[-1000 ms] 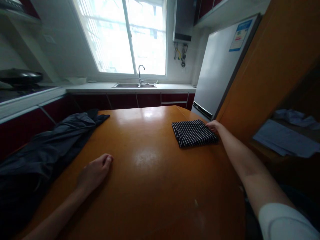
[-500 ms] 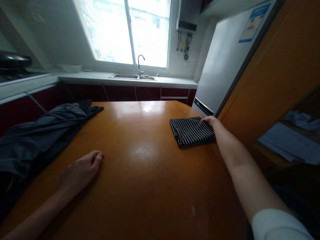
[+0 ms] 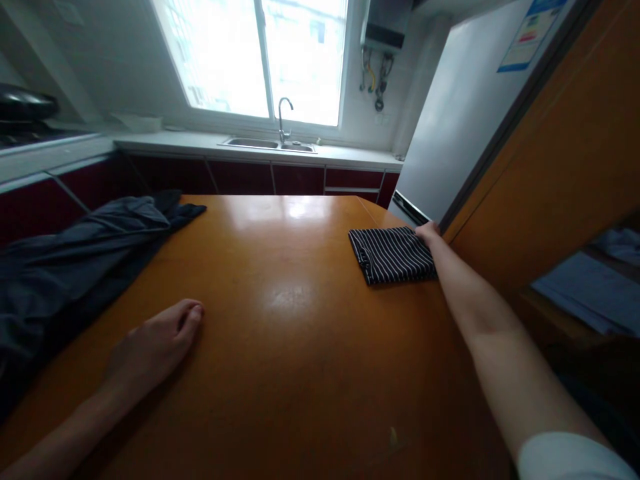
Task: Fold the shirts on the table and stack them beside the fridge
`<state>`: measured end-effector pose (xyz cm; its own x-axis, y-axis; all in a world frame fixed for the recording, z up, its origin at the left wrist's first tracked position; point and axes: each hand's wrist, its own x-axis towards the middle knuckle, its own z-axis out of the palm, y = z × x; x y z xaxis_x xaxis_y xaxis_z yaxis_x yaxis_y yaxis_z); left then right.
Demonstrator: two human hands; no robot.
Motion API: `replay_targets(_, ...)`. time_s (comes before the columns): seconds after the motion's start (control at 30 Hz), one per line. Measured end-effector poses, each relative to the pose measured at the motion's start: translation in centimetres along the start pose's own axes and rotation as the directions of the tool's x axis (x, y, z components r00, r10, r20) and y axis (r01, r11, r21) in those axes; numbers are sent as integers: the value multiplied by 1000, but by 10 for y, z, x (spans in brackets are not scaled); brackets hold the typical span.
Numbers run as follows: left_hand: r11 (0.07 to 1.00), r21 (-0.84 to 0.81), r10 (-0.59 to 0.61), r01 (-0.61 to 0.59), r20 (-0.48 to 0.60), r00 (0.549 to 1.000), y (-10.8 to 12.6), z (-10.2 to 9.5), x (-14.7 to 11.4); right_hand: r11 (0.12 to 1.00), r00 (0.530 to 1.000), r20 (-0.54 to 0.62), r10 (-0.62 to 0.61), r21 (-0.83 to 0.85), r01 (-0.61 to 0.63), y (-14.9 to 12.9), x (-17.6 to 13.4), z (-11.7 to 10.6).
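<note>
A folded black garment with white stripes (image 3: 395, 255) lies flat on the right part of the wooden table (image 3: 300, 347). My right hand (image 3: 429, 231) is at its far right corner, arm stretched out, with the fingers closed on the edge; the fingertips are mostly hidden. On the left side of the table rests my left hand (image 3: 157, 337), curled into a loose fist with nothing visible in it. Beyond that hand, a crumpled dark grey-blue garment (image 3: 95, 247) is spread along the table's left edge.
Past the table's far edge runs a white counter (image 3: 190, 139) with a sink (image 3: 253, 143) and a faucet (image 3: 285, 117) beneath a window. A fridge (image 3: 460, 113) and a wooden panel (image 3: 540, 167) stand close on the right. Folded cloth (image 3: 590, 287) lies on a shelf there.
The view has tilted down and shifted slightly. My right hand and the striped garment appear a little farther right. My left hand stays in place on the table.
</note>
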<state>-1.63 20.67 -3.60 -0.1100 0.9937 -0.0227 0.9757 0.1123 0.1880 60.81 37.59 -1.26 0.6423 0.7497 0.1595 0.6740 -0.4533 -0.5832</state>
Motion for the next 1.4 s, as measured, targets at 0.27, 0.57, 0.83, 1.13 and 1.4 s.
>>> replay_targets(0.27,1000,-5,4,-4,9,1000,2,-2,-1,944,962,84,-260,-188,272,22,-84,12)
replay_targets(0.57,998,-21,66,-66,-6,998,9,-9,-6,924,988,37,-151,-350,155,65,-141,-2)
replay_targets(0.83,992,-43,115,-117,-44,992,13,-12,-12,853,889,-47,-455,-309,420,17,-216,2)
replay_targets(1.13,990,-70,121,-126,-68,990,8,-9,-11,708,703,103,-703,15,706,-70,-256,28)
replay_targets(1.4,993,-40,106,-108,-58,993,10,-7,-10,993,993,17,-115,5,114,-13,-87,-27)
